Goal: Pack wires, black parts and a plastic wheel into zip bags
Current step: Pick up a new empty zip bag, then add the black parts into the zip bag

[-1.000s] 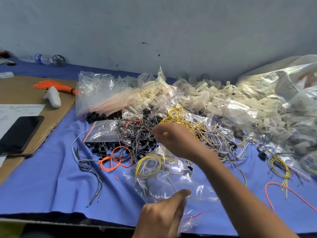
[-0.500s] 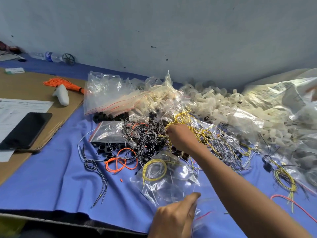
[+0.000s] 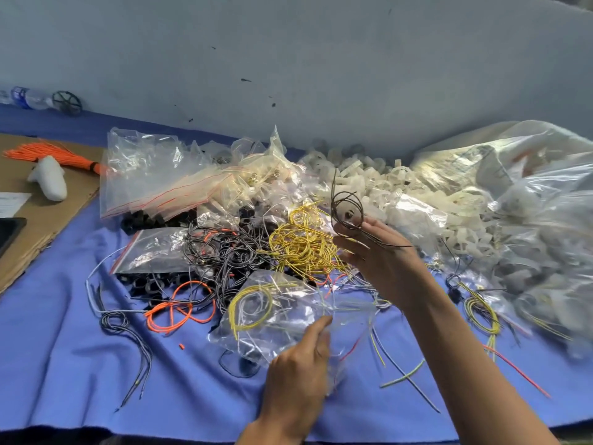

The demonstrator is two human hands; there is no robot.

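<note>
My right hand (image 3: pixel 378 252) is raised above the wire pile and pinches a small coil of dark wire (image 3: pixel 347 208). My left hand (image 3: pixel 301 364) grips the near edge of a clear zip bag (image 3: pixel 272 313) that holds a yellow wire loop (image 3: pixel 250 303). Tangles of grey-black wires (image 3: pixel 224 252), yellow wires (image 3: pixel 301 245) and orange wires (image 3: pixel 179 309) lie on the blue cloth (image 3: pixel 80 364). Black parts (image 3: pixel 147 284) sit under another zip bag (image 3: pixel 154 248). White plastic wheels (image 3: pixel 385 187) are heaped behind.
Empty zip bags (image 3: pixel 154 178) lie at back left. Large clear sacks (image 3: pixel 529 203) fill the right. On the cardboard (image 3: pixel 48 213) at left are an orange wire bundle (image 3: pixel 48 154), a white controller (image 3: pixel 49 178) and a phone (image 3: pixel 8 232). A bottle (image 3: pixel 29 97) lies by the wall.
My right hand lifted out of the wire pile, bringing up a dark wire coil and moving right. My left hand kept its hold on the zip bag.
</note>
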